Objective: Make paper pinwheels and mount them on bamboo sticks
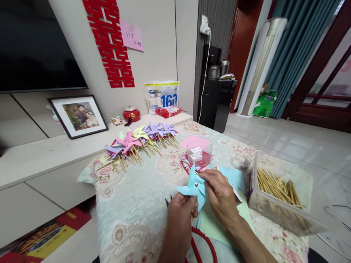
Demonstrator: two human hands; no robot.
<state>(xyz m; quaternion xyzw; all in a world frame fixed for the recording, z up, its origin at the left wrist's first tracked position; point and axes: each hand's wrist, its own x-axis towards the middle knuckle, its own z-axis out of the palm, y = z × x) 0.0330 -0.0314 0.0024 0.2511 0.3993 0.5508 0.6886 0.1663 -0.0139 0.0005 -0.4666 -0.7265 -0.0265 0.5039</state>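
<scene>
A light blue paper pinwheel [193, 188] with a shiny pin at its centre is held up over the table. My left hand [180, 212] is closed round it from below, and its stick is mostly hidden by the fingers. At the upper right, my right hand [221, 194] pinches the edge of a blade. Red-handled scissors [211, 246] lie under my left wrist, their dark tips poking out to the left. Beneath my right hand are green paper sheets [242, 212] and blue paper [234, 178].
A clear plastic box [275, 202] of wooden sticks [281, 188] stands at the right. Finished pinwheels [128, 141] in several colours lie at the table's far left. Behind my hands sits a clear round tub [205, 155] with small white packets, near pink paper [194, 142] and red-striped strips.
</scene>
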